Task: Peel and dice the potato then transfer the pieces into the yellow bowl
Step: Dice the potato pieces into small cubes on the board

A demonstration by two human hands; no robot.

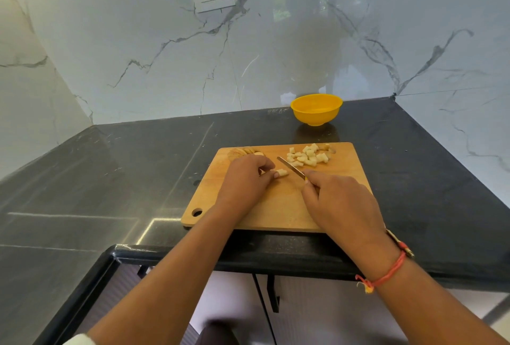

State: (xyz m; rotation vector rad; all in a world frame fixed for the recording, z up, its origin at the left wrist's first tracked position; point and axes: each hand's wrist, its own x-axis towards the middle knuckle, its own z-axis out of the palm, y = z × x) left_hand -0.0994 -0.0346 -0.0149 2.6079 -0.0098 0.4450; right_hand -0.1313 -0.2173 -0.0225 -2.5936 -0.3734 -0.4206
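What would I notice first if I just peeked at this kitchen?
Probably the bright yellow bowl, sitting on the dark counter behind the wooden cutting board. Then the two hands on the board: the left hand holds a potato strip while the right hand holds a knife beside it, with a pile of diced potato at the board's far edge.

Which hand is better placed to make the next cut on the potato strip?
Right: the right hand grips the knife, blade just beside the potato strip, which the left hand holds on the cutting board.
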